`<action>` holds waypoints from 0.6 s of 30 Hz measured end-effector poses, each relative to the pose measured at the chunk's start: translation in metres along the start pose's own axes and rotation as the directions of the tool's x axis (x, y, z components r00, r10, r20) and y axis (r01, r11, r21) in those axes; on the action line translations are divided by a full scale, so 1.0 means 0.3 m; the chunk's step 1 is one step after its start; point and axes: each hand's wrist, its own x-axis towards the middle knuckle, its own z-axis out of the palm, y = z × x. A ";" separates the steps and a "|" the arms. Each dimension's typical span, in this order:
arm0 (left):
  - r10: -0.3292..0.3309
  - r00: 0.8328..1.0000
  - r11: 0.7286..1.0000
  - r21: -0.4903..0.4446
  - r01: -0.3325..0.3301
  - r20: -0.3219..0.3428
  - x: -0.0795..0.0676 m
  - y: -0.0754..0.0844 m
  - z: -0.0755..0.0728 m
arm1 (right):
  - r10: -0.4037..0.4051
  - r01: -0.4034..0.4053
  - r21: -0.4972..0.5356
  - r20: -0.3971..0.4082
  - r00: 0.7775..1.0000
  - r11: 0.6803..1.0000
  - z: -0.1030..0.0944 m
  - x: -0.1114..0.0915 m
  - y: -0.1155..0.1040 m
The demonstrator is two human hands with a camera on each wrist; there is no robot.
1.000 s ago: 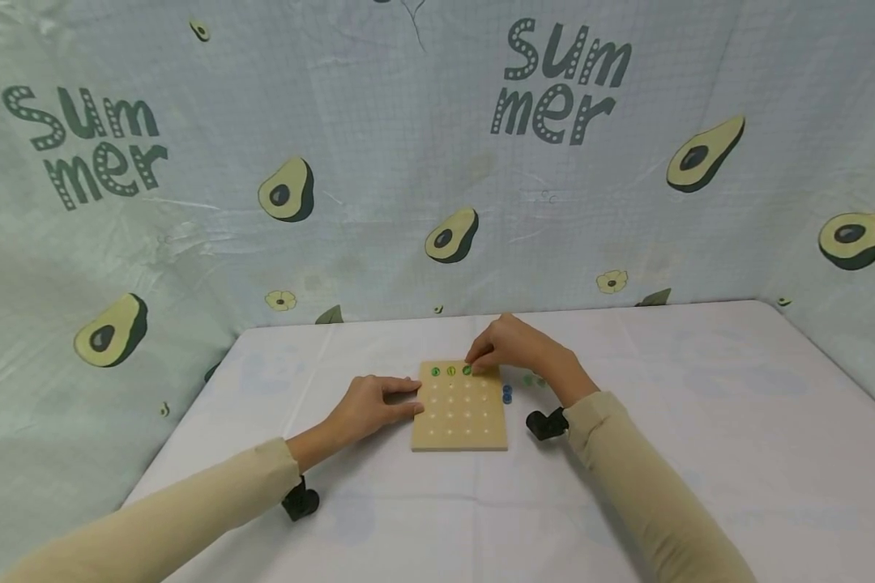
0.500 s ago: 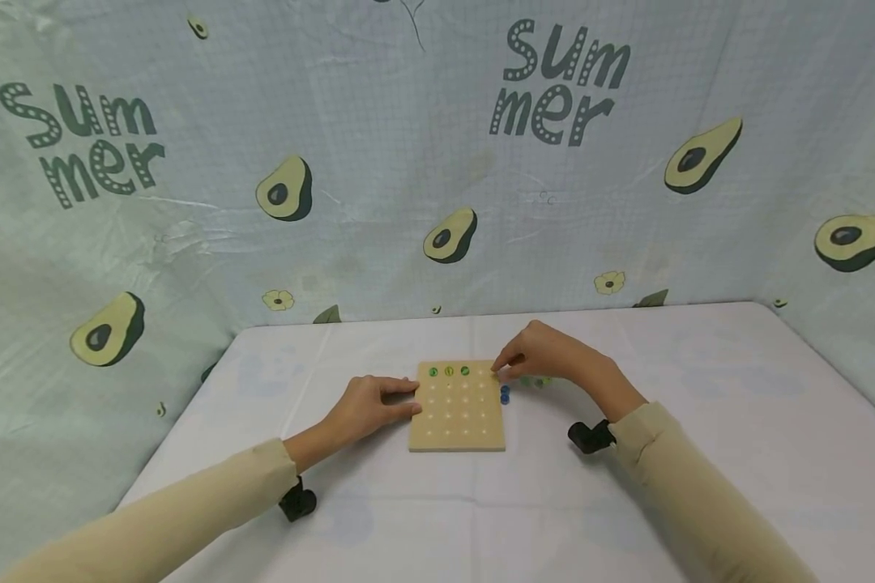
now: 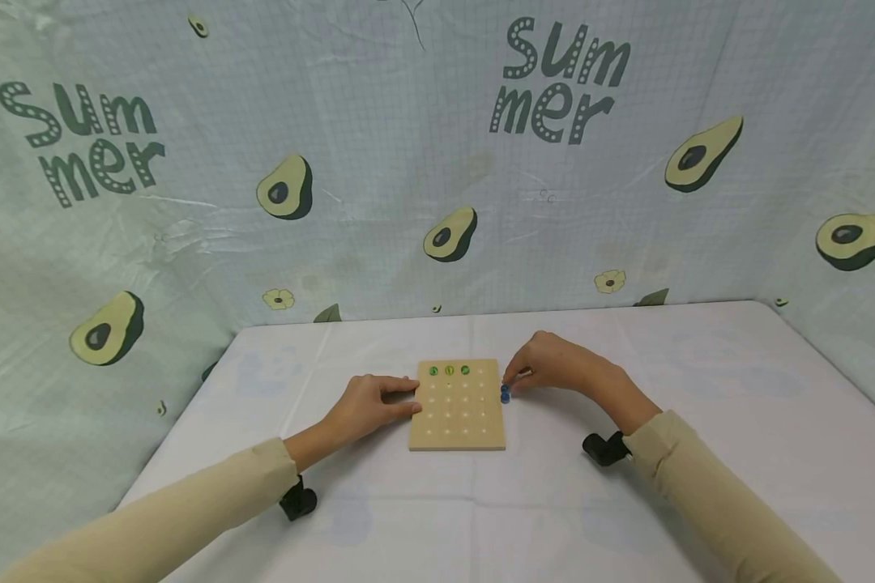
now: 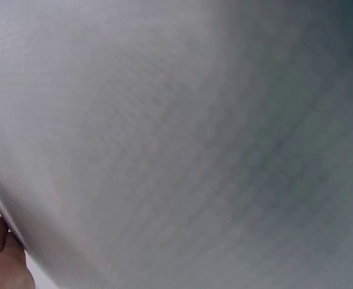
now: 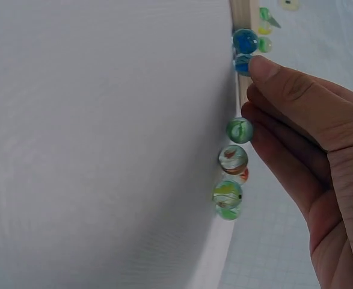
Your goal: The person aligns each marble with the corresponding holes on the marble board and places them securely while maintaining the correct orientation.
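A pale wooden board point(image 3: 455, 441) with rows of small hollows lies on the table. Three green-toned marbles point(image 3: 449, 370) sit in its back row. My left hand point(image 3: 364, 406) touches the board's left edge with straight thumb and index finger; the left wrist view catches only part of that hand at its lower left. Off the board's right edge, my right hand point(image 3: 554, 361) reaches down to two blue marbles point(image 5: 245, 41). In the right wrist view its thumb tip overlaps the lower blue marble, and nothing shows between thumb and fingers. Part of the fingers hides behind the thumb.
Several clear marbles with green, yellow and brown swirls point(image 5: 233, 159) rest on the white table point(image 3: 408, 510) beside the right hand. In the head view that hand hides them. An avocado-patterned cloth point(image 3: 379, 162) hangs behind the table.
My right hand has drawn back from the board's back row, moving right and then down to the blue marbles. Three marbles stay in that row. The left hand keeps its place.
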 end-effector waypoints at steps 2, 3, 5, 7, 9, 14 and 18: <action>-0.001 1.000 1.000 -0.003 0.001 0.003 0.001 0.001 -0.001 | -0.012 0.012 -0.028 -0.001 1.000 1.000 0.007 0.002 0.006; -0.002 1.000 1.000 -0.005 0.002 0.005 0.001 0.002 -0.001 | -0.015 0.015 -0.036 -0.002 1.000 0.999 0.010 0.003 0.008; -0.003 1.000 1.000 -0.010 0.003 0.005 0.002 0.003 -0.001 | -0.024 0.024 -0.052 -0.008 1.000 0.998 0.013 0.003 0.011; -0.001 1.000 1.000 -0.012 0.001 0.003 0.003 0.003 -0.001 | -0.033 0.032 -0.063 -0.013 0.999 0.997 0.015 0.006 0.013; -0.004 1.000 1.000 -0.014 0.004 0.002 0.004 0.004 0.000 | -0.033 0.033 -0.070 -0.009 0.999 0.997 0.015 0.008 0.014; -0.019 1.000 1.000 -0.015 0.019 0.004 0.003 0.004 0.004 | -0.049 0.049 -0.079 0.004 0.999 0.996 0.017 0.017 0.022; -0.021 1.000 1.000 -0.020 0.021 0.001 0.002 0.001 0.006 | -0.045 0.045 -0.074 0.007 0.999 0.996 0.016 0.018 0.021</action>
